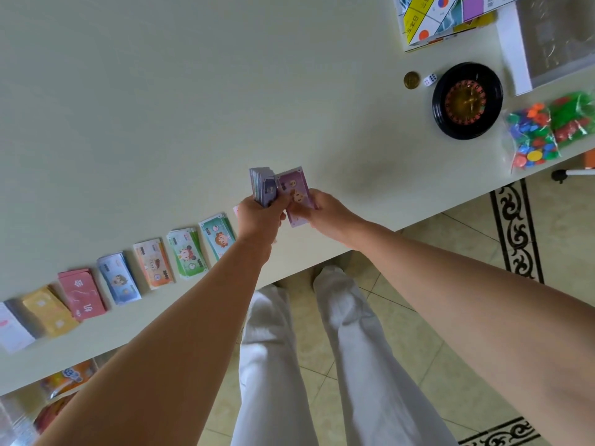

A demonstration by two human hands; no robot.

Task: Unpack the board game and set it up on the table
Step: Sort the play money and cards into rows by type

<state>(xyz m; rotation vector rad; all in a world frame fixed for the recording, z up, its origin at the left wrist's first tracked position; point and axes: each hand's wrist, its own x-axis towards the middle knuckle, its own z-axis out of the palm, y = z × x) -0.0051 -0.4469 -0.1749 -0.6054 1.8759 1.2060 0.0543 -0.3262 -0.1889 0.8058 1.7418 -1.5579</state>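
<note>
Sorting the money, I judge. Just right of the row of piles point(185, 254), the left hand point(260, 218) grips the stack point(261, 185) and the right hand point(325, 217) pinches one purple note point(295, 196); next it needs its own pile.

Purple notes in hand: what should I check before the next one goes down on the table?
1. Stack grip: left hand holds the purple stack: ok.
2. Note grip: right hand pinches a purple note beside the stack: ok.
3. Only one note taken: cannot tell.
4. Slot beside the teal pile: cannot tell; the left hand hides it, and a pink edge shows there.
5. Clearance: roulette wheel and chip bags lie well off to the right of both hands: ok.
</note>
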